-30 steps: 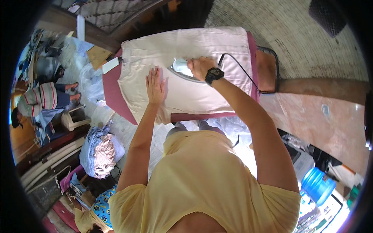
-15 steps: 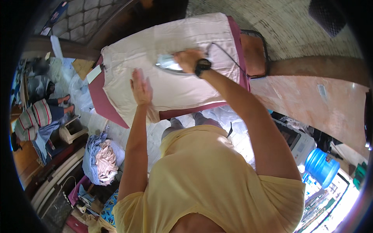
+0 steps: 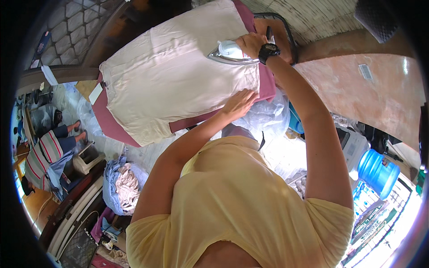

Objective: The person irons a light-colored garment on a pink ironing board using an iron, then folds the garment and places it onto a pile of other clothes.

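Note:
My right hand [image 3: 252,45], with a black watch on its wrist, is wrapped round the handle of a clothes iron [image 3: 228,51]. The iron's silver soleplate rests near the right end of a cream garment [image 3: 174,67], its tip toward the left. That garment is spread over an ironing board with a maroon cover [image 3: 117,119]. At the near right corner of the cloth lies my left hand [image 3: 241,103], fingers stretched along the hem and holding nothing I can see. The iron's cord is mostly hidden behind my right hand and arm.
A brown pad in a black frame [image 3: 272,31] adjoins the board's right end. On the left, a person in a striped top [image 3: 44,154] is near a stool [image 3: 85,161]. A heap of clothes [image 3: 125,187] stands at lower left, a blue water jug [image 3: 379,173] at right.
The iron in my right hand has moved right and a little farther away. My left hand has shifted from the left part of the garment to its near right corner.

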{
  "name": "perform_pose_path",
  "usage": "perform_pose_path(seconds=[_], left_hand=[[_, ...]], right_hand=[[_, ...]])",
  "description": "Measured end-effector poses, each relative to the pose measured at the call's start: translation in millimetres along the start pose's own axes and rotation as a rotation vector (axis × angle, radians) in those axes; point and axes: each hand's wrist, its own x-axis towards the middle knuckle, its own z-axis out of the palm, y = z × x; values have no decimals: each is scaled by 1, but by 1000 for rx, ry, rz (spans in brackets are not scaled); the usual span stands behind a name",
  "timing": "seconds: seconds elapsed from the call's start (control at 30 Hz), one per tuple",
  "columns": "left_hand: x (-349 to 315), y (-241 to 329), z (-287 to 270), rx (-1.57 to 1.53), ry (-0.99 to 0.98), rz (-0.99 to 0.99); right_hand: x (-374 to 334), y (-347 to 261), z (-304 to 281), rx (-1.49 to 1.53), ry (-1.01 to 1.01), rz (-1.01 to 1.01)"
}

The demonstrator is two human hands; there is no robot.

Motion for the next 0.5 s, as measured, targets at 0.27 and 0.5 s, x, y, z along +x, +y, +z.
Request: perform_pose_path(seconds=[0.27, 0.5], left_hand=[[37, 17, 43, 159, -86, -300], [32, 20, 52, -64, 37, -254]], right_hand=[[1, -16, -17, 153, -98, 54], [1, -54, -12, 193, -30, -43]])
